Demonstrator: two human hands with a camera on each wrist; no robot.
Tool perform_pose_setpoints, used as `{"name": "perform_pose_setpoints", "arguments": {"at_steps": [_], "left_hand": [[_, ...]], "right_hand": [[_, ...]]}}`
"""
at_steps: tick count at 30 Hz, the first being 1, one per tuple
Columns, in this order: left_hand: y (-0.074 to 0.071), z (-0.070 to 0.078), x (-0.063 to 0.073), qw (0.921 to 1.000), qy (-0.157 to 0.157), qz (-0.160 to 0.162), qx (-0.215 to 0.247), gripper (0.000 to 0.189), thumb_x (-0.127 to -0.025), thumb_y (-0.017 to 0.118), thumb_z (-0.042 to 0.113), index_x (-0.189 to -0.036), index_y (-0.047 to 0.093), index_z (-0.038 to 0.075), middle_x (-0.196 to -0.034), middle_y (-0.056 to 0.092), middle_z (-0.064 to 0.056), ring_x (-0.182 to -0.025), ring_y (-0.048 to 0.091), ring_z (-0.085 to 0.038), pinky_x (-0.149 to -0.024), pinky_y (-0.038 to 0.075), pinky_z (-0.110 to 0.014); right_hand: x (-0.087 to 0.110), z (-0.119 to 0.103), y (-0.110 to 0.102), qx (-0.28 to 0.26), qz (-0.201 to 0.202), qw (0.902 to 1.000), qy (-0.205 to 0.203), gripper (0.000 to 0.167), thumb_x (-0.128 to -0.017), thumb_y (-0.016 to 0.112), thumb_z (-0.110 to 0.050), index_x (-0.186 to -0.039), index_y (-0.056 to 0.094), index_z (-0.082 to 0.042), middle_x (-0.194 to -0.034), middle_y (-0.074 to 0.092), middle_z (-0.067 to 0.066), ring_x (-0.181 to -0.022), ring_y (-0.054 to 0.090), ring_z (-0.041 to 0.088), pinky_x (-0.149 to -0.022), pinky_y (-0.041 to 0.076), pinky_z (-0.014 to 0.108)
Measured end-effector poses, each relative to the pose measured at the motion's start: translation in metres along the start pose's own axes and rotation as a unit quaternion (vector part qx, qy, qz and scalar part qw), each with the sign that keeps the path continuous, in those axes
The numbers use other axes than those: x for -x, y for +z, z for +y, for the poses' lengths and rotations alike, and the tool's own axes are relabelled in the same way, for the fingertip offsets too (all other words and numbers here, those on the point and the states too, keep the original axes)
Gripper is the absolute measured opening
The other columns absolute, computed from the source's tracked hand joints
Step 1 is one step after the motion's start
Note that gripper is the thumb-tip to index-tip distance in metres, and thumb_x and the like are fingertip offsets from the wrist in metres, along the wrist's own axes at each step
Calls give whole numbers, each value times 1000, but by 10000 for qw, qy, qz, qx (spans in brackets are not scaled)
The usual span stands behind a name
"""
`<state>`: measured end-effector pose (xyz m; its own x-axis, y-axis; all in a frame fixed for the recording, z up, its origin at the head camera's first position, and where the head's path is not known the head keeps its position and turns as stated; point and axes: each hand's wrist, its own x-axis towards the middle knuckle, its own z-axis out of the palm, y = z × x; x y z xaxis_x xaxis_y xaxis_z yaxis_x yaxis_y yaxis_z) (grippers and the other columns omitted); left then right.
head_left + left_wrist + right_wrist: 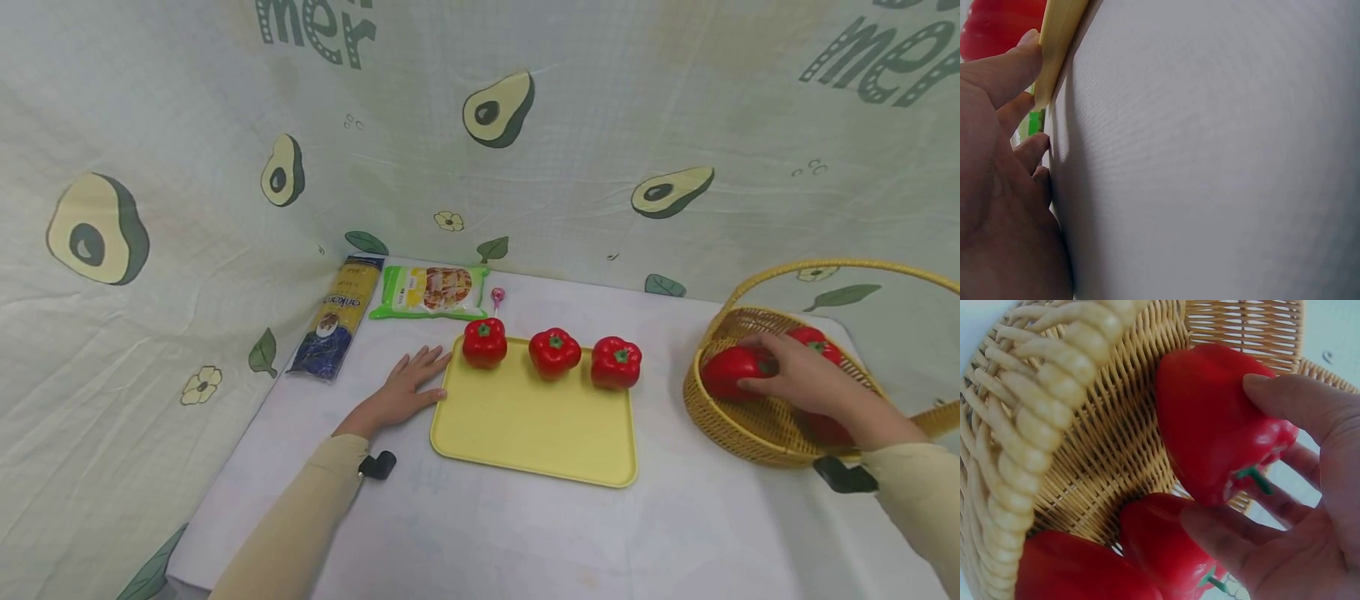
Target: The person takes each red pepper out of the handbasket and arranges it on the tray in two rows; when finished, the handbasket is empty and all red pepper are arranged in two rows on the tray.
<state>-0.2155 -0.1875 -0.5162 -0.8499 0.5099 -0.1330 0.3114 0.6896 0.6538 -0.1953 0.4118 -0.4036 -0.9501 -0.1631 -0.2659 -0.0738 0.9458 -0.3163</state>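
Note:
In the head view my right hand (804, 379) reaches into a wicker basket (707, 414) and grips a red bell pepper (726, 372). Up close in the right wrist view, the thumb lies on one side of this pepper (1210, 412) and the fingers curl behind it, near its green stem. Two more red peppers (1154, 534) sit lower in the basket. My left hand (402, 393) rests on the table with fingers spread, thumb and index fingertip at the left rim of a yellow tray (532, 437). Three red peppers (554, 353) stand in a row along the tray's far side.
Behind the tray lie a green food packet (431, 292) and a pink lollipop (498, 295). A blue-and-gold pasta bag (337, 321) is at the far left. The basket's tall handle (817, 265) arches over its opening. A printed avocado cloth (585, 158) hangs behind the table.

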Motion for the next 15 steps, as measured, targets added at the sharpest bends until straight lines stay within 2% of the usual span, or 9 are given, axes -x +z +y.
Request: {"name": "perform_pose_setpoints", "arguments": {"at_steps": [5,11,15], "left_hand": [[1,-1,0,10000,59,26,15,71,-102,59,41,-162,28,18,-170,16,-9,-157,3,-32,-125,-6,-53],[0,-1,1,10000,33,20,14,71,-102,59,41,-162,28,18,-170,16,-8,-157,3,-31,-125,-6,-53],[0,-1,1,10000,-37,3,-23,71,-103,59,42,-163,27,20,-170,15,-7,-157,2,-29,-125,-6,-51]], "right_hand": [[0,-1,-1,224,103,9997,0,79,-89,77,-45,-143,44,3,-136,41,43,-120,40,61,-92,37,82],[-1,-3,0,87,258,9995,138,94,-85,79,-51,-142,39,11,-130,49,42,-117,48,59,-93,42,77],[-2,-4,1,96,263,9994,223,98,-86,75,-58,-143,36,12,-129,48,44,-115,48,61,-93,41,78]]}}
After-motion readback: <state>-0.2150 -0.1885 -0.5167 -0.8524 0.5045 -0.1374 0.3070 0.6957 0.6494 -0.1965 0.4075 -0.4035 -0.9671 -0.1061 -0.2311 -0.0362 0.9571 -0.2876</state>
